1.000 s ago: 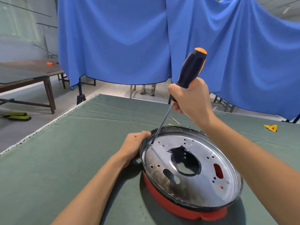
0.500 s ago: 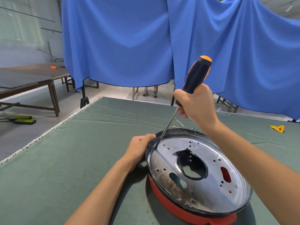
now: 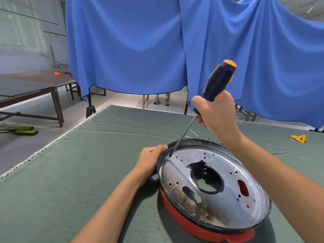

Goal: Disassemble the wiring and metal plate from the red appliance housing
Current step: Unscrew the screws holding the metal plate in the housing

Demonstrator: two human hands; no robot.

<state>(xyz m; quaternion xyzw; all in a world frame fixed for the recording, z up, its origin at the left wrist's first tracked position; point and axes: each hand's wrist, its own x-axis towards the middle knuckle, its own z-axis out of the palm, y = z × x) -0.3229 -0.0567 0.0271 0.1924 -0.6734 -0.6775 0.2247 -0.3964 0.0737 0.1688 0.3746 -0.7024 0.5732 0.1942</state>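
gripping the black and orange handle of a screwdriver (image 3: pixel 216 85), the right hand (image 3: pixel 217 114) has its fingers closed tight round it, and the thin shaft slants down and to the left until its tip meets the metal plate (image 3: pixel 215 188) near the far left edge, just beside a small screw. the left hand (image 3: pixel 150 161) rests on the bench (image 3: pixel 78 172) against the left side of the red appliance housing (image 3: pixel 189 223), its fingers curled closed over the dark rim there, thumb on top. the housing sits on the green cloth of the bench at the lower right of the scene, tilted a little so its near side shows red under the shiny plate. the plate has a big ragged hole in the middle, an oval slot and several small holes, with brown staining on its near left part. thin yellow wiring (image 3: pixel 192 134) lies on the cloth just behind the housing. a small yellow piece (image 3: pixel 299 138) lies well apart at the far right of the bench. a blue curtain (image 3: pixel 140 46) hangs behind.
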